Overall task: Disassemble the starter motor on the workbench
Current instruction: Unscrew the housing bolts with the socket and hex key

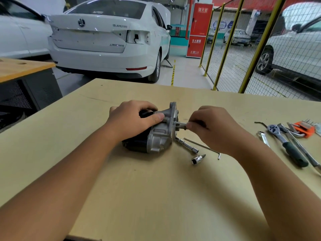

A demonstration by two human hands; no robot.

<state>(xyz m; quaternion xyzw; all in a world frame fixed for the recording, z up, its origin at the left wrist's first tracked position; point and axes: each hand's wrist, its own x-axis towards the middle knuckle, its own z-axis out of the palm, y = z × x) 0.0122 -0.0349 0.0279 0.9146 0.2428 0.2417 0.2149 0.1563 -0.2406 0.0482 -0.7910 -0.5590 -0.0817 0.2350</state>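
Note:
The starter motor [156,138], with a black body and a silver aluminium nose housing, lies on its side in the middle of the wooden workbench [156,188]. My left hand [133,119] grips it from above, thumb on the housing. My right hand [213,127] pinches a small dark bit or socket tool [184,126] that points into the flange face of the housing. The tip of that tool is hidden by my fingers.
Right of the motor lie a long tube socket [188,146], a thin L-shaped rod [203,146] and a short bit socket [198,159]. Further right are a green-handled ratchet [286,145], a spanner [264,138] and an orange hex key set [304,129]. White cars and a yellow mesh fence stand behind.

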